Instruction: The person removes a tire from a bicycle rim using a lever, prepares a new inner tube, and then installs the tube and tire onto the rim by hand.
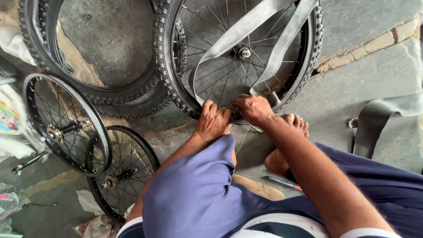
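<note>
A bicycle wheel (233, 66) with a knobby black tyre (164, 57) stands upright on the stone floor in front of me. A flat grey inner tube (246, 26) hangs across its spokes. My left hand (212, 121) presses on the tyre's bottom edge, fingers spread over the rubber. My right hand (253, 109) grips the tyre and rim right beside it, fingers curled. My bare foot (288, 141) rests just below the wheel.
A loose knobby tyre (110, 94) leans at the left. Two bare spoked rims (66, 123) (125, 172) lie at lower left beside plastic bags (11, 119). Another grey tube (383, 119) lies at the right. A screwdriver-like tool (282, 182) lies by my foot.
</note>
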